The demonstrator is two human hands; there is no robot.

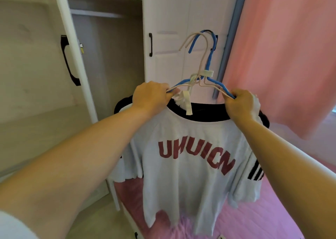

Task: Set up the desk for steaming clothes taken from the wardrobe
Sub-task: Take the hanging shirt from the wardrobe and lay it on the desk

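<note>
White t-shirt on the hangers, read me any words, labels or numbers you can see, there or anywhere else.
"UHUICN": dark red block letters arched across the white t-shirt; they may be mirrored or distorted.
White tags at the collar: no print can be made out.
No other text visible.

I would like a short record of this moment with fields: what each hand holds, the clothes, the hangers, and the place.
left hand: grips the left shoulders of the hangers
right hand: grips the right shoulders
hangers: a blue hanger and a white hanger, held together
clothes: white T-shirt with black collar and red letters, hanging in front
place: open wardrobe, pink curtain, pink bed cover below
</note>
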